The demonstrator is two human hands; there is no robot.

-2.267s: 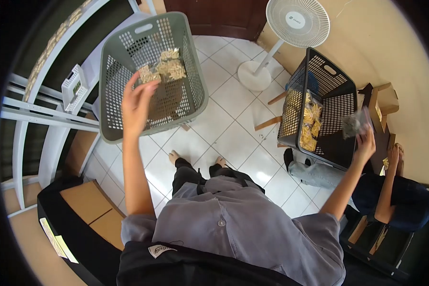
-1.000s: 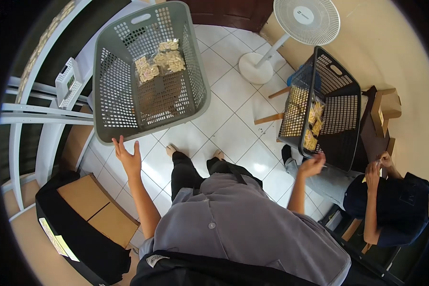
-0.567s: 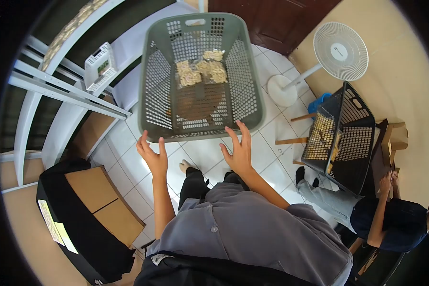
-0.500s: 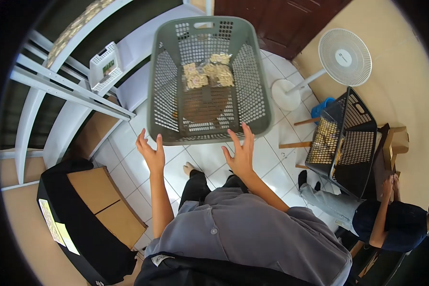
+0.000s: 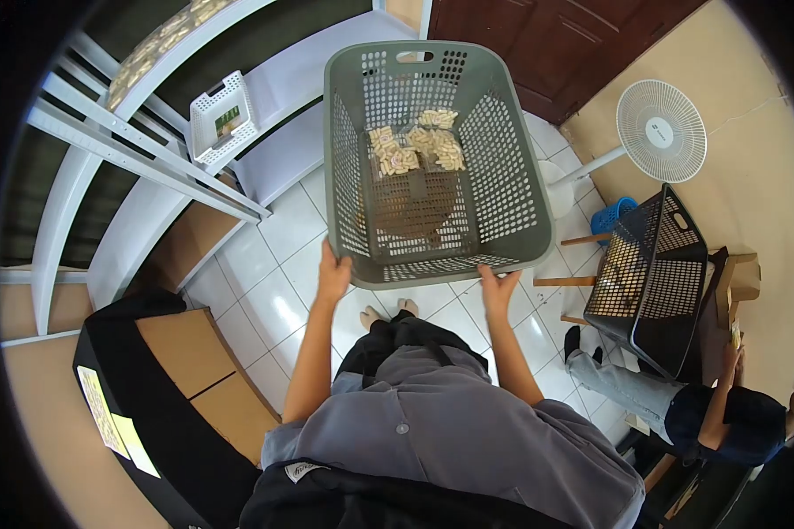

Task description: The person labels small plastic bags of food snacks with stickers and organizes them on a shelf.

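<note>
A large grey-green plastic laundry basket (image 5: pixel 519 207) with perforated walls stands in front of me. Several clear packs of pale, stick-like pieces (image 5: pixel 397 160) lie in it, towards its far side. Through the holes of its floor a round brown surface shows. My left hand (image 5: pixel 333 275) is closed on the near left corner of the basket, its fingers partly hidden by the wall. At the near rim, right of the middle, my right hand (image 5: pixel 498 289) grips the edge, with some fingers out of sight underneath.
To the right are a white standing fan (image 5: pixel 661 132), a blue bin (image 5: pixel 612 214) and a dark basket (image 5: pixel 651 291) on wooden legs. A person (image 5: pixel 723 423) works beside it. On the left, a white shelf (image 5: pixel 287 75) bears a small white basket (image 5: pixel 223 119); cardboard boxes (image 5: pixel 205 353) stand nearer.
Both my hands, open and apart from the basket before, have moved onto its near side and closed on it. The whole view has shifted, with most things now further right.
</note>
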